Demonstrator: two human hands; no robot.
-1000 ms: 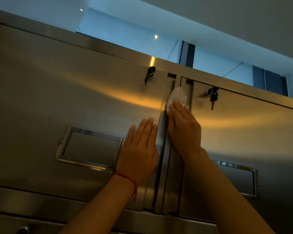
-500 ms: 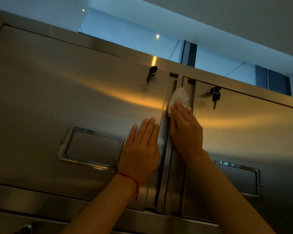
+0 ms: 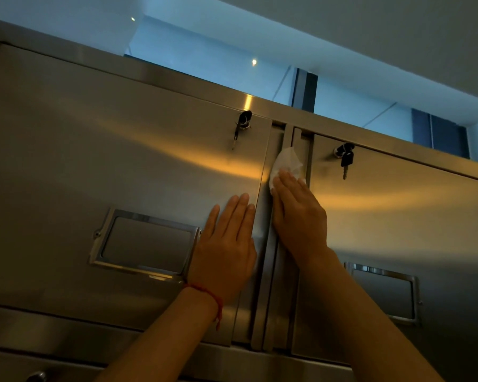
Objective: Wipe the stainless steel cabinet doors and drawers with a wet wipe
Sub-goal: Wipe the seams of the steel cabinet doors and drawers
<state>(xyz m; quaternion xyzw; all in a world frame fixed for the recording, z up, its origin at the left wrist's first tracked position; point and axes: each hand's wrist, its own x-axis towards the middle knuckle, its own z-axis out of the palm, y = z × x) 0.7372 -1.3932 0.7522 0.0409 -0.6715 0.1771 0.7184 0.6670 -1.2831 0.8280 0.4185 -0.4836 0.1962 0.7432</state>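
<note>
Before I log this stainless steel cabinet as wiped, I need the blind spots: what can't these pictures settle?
Head view only:
- White wet wipe: its lower part is hidden beneath the right hand.
- Centre steel strip between the doors: partly covered by that hand and forearm.
- Right door's recessed handle: its near corner is behind the forearm.
- Round knob: cut off by the bottom edge.
- Smears: unreadable in dim glare.

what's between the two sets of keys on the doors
In the head view, between the left keys and right keys runs the vertical post between the doors, with the wipe pressed on it by the right hand.
</note>
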